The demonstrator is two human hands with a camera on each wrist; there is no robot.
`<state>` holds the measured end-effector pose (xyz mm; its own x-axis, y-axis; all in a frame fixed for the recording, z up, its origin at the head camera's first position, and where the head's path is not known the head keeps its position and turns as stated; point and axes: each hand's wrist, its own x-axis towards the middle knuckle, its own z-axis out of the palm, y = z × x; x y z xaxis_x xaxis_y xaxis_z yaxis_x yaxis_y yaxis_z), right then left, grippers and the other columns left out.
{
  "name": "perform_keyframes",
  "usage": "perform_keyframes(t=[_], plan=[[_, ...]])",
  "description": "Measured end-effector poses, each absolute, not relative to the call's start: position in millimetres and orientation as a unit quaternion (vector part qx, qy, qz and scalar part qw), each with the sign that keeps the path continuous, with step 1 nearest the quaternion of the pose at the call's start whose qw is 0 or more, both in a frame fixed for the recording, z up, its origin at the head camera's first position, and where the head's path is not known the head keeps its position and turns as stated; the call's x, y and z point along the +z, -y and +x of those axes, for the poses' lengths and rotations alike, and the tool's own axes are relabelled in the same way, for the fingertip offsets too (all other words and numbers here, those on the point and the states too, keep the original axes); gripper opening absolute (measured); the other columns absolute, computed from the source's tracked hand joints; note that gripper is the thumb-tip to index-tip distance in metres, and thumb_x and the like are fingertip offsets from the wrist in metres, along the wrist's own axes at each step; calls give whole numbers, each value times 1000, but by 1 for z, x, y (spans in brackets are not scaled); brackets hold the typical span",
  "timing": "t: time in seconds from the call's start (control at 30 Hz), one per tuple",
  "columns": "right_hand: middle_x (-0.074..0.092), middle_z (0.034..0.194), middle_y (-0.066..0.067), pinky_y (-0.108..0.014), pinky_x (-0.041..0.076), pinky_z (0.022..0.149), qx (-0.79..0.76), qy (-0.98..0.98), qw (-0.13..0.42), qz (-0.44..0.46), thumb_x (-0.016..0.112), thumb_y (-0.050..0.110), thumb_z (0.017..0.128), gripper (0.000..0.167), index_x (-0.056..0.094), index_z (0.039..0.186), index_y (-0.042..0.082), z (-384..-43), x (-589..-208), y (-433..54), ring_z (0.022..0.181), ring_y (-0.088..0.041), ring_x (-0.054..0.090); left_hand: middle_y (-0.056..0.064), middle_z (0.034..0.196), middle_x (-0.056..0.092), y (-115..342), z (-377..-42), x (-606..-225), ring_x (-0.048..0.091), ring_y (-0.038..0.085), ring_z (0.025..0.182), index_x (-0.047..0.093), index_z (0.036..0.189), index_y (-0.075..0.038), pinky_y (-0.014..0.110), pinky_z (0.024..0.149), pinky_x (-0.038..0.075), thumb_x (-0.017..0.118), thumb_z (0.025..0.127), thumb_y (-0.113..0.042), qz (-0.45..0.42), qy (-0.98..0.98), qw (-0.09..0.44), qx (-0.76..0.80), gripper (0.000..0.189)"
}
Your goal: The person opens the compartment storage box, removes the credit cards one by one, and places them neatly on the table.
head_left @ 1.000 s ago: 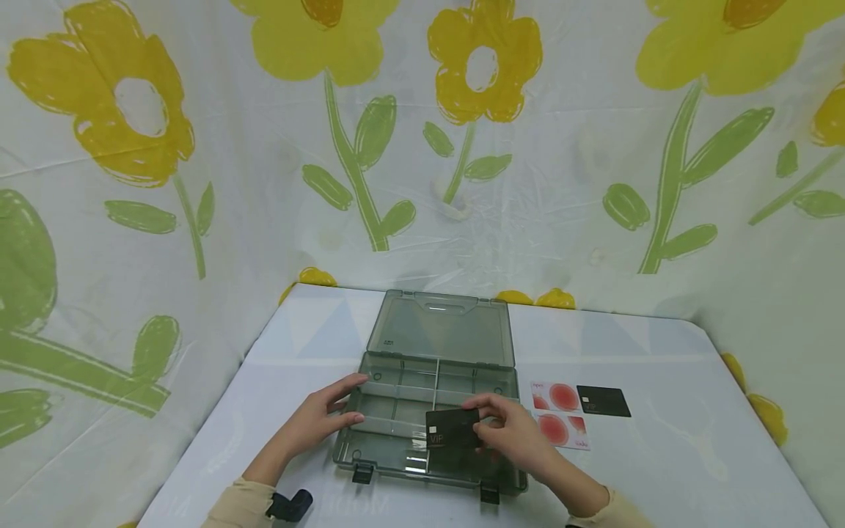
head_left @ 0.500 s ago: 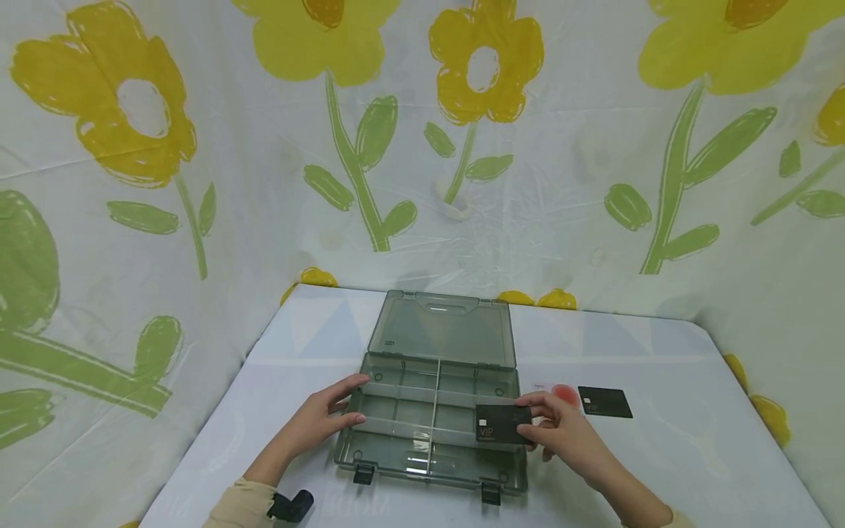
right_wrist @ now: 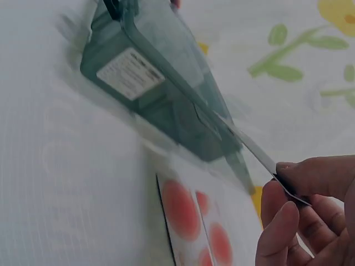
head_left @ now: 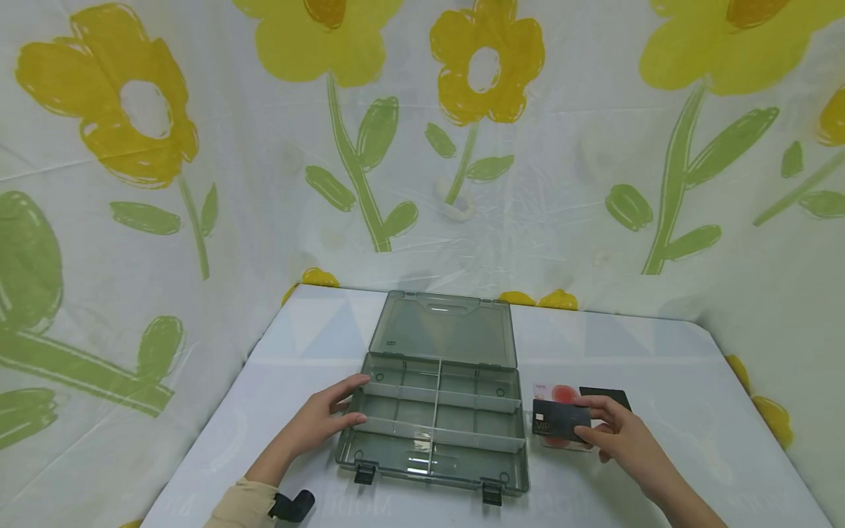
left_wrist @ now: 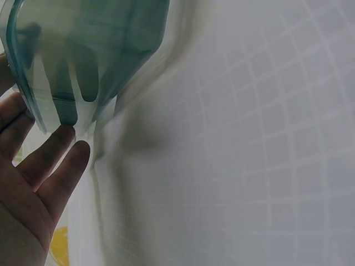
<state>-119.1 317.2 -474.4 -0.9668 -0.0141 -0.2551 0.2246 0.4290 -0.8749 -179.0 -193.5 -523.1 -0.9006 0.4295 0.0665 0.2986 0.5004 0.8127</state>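
My right hand (head_left: 623, 440) pinches a black VIP card (head_left: 557, 420) by its right end, thumb against one face. The card is above two white cards with red circles (head_left: 561, 391), partly covering them; in the right wrist view it appears nearly edge-on. A translucent grey-green compartment box (head_left: 455, 478) stands to its left, lid raised at the back, with dividers across its bare compartments. At the box's left edge, my left hand (head_left: 320, 418) touches the side with extended fingers. The left wrist view has these fingertips (left_wrist: 65, 132) against the box's wall.
A second black card (head_left: 610, 397) lies at the right of the red-circle cards, partly hidden by my right hand. Two dark latches (head_left: 491, 493) stick out from the box's front. A flowered curtain (head_left: 554, 220) encloses the white table (head_left: 693, 425).
My right hand has moved right with the black VIP card, from over the box to over the red-circle cards. My left hand has stayed at the box's left edge.
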Motion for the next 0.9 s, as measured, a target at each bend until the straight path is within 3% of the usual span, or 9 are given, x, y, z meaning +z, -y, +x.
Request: perform_keyframes(t=[0.57,0.7,0.9], plan=[[59,119,-14,-28,53,62,-484,-860,120,107,67,27,100,59,43,146,-2,-122,-501,-399,82,-15,58,16,158,42,193,-178,-522,40,42,143,47,152,-8,50,111,47,76,92,-27,210,-862,73,455,69],[58,123,-16,-27,51,62,-471,-865,125,120,69,31,99,63,43,146,-3,-123,-507,-410,81,-13,55,16,158,42,193,-178,-522,40,42,143,46,152,-8,50,111,47,76,92,-26,208,-862,76,455,69],[60,111,-13,-27,48,56,-445,-879,113,126,73,28,96,60,49,142,-4,-125,-514,-412,75,-16,53,16,158,41,193,-178,-521,40,41,144,47,152,-10,49,111,47,76,93,-26,209,-862,75,456,69]])
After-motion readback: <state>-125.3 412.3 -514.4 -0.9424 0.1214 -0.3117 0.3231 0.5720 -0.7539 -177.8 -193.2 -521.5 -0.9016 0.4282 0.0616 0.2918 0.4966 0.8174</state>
